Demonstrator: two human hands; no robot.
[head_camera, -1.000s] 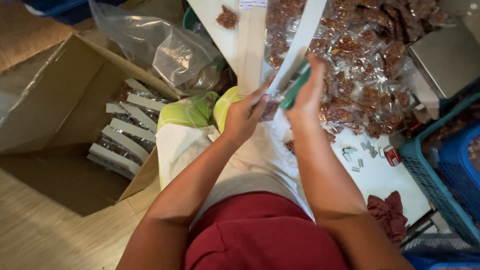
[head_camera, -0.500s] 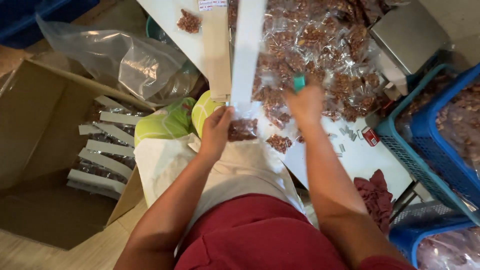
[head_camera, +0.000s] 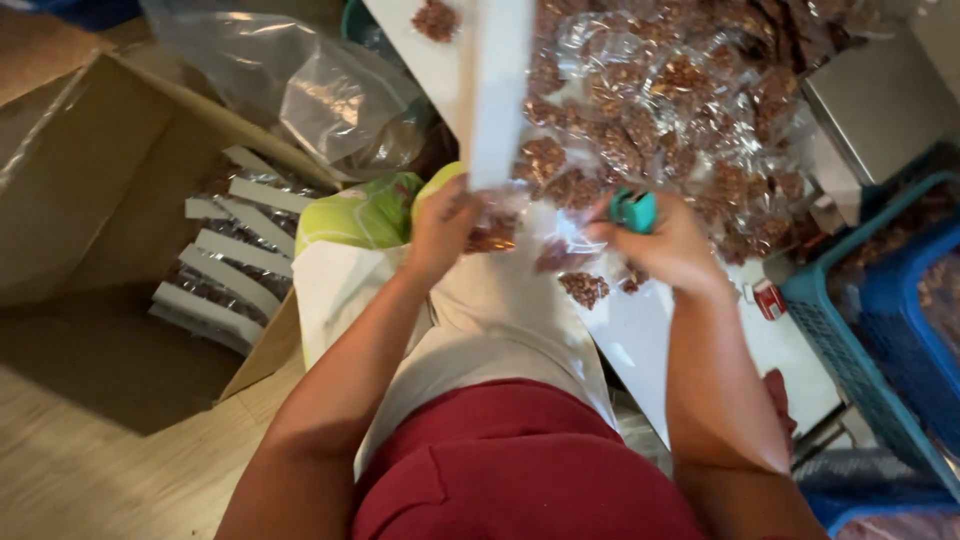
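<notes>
Both bare arms out in front, hands close together at the middle.

The left hand (head_camera: 445, 225) is up at the far end of its forearm, fingers curled shut in a pinch, back of the hand toward the camera. The right hand (head_camera: 665, 240) sits just to its right, fingers bunched closed, wrist bent inward, elbow out to the near right.
</notes>
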